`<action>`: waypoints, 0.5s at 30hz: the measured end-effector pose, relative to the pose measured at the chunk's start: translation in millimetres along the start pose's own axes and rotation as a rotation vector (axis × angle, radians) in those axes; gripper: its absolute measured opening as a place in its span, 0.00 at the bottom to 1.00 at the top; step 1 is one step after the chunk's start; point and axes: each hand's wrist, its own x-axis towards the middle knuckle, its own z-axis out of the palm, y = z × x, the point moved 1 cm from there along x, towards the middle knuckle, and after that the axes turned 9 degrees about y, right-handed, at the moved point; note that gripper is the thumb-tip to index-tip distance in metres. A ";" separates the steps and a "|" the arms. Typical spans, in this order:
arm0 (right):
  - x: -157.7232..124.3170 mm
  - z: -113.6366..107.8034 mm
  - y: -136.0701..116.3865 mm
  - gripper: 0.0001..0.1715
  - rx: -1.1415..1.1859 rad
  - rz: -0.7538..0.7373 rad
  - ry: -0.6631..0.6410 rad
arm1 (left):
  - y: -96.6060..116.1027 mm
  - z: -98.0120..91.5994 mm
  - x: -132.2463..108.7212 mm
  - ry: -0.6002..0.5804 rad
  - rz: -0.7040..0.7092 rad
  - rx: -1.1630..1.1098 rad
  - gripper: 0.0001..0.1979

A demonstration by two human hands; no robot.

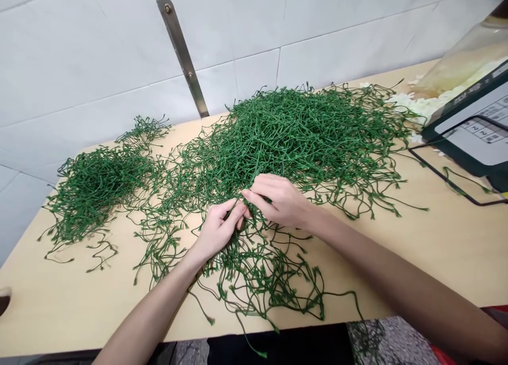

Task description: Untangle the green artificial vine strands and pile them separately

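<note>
Both hands meet at the middle of the table, at the front edge of a big heap of thin green artificial stems (301, 127). My left hand (222, 225) is closed, thumb against curled fingers, pinching a green stem. Close beside it, my right hand (280, 198) is also closed, thumb and forefinger together at the upper end of a green stem. Whether both grip the same stem cannot be made out. Loose stems (273, 275) with small budded tips lie below the wrists, some hanging over the table's front edge. A smaller pile of stems (99, 180) lies to the left.
The light wooden table (448, 243) stands against a white tiled wall with a metal bracket (182, 58). At right are a clear plastic bag (456, 69), white petal-like pieces (420, 105), a dark device with a label (484, 121) and black-framed glasses (436, 175).
</note>
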 end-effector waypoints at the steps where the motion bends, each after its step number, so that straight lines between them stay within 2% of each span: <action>1: 0.3 1.0 -0.9 0.21 0.063 0.065 -0.011 | -1.4 0.5 0.2 0.011 -0.002 -0.007 0.20; 4: 0.4 7.7 -5.0 0.21 0.153 0.206 0.011 | -4.4 2.7 2.6 0.048 0.000 -0.044 0.21; 7: 2.2 12.4 -7.0 0.21 0.117 0.212 0.074 | -5.8 5.4 5.0 0.067 0.002 -0.083 0.21; 9: 6.2 4.5 -3.2 0.21 0.059 0.198 0.122 | -6.3 5.6 4.5 0.075 0.014 -0.088 0.22; 11: 13.2 -17.5 6.2 0.22 -0.041 0.242 0.241 | -7.0 4.4 2.5 0.077 0.026 -0.073 0.22; 13: 22.2 -49.9 18.0 0.23 -0.243 0.380 0.489 | -8.1 2.7 0.7 0.097 0.019 -0.086 0.23; 14: 27.3 -65.6 22.6 0.24 -0.362 0.426 0.567 | -8.6 2.4 0.6 0.108 0.010 -0.113 0.23; 15: 32.9 -78.4 25.9 0.25 -0.410 0.447 0.539 | -8.9 2.7 1.0 0.115 0.000 -0.152 0.22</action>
